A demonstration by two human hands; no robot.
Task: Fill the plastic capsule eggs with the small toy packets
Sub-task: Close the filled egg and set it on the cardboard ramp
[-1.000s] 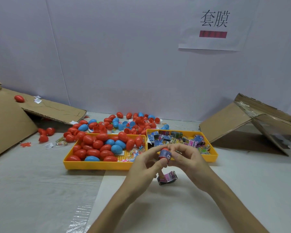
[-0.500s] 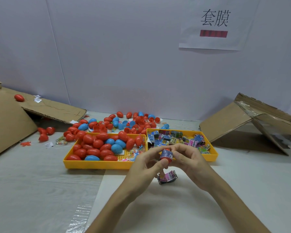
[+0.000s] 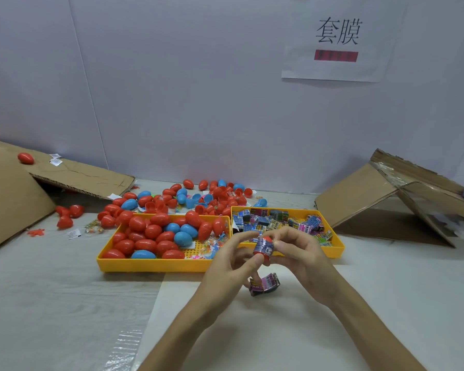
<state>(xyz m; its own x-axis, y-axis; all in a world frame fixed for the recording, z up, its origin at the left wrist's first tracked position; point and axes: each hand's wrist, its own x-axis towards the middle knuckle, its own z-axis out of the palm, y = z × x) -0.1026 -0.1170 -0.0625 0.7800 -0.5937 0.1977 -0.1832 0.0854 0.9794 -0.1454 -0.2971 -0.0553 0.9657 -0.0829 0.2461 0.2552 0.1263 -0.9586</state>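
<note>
I hold one red capsule egg up off the desk between both hands, just in front of two yellow trays. My left hand pinches its lower end with thumb and curled fingers, and my right hand pinches its upper side the same way, so both sets of fingers are closed on it and neither is free. A printed band sits round the egg's middle, with red showing above and below, and the shell looks shut; I cannot see what is inside. I judge this egg to be at its finishing step, so the next move calls for a short squeeze and a look at the seam, then setting it down and reaching for a fresh shell and packet. A loose printed packet lies on the desk right under my hands; whether a left fingertip touches it I cannot tell. The left tray holds red and blue eggs, and the right tray holds a heap of printed packets; the two stand side by side, touching. Behind them, loose eggs and open halves are scattered toward the wall. A cardboard sheet leans at far left and a cardboard box at far right, both well apart from my work. Nothing stands between me and either tray; the risk I see is the smooth egg slipping from my pinch and rolling away.
</note>
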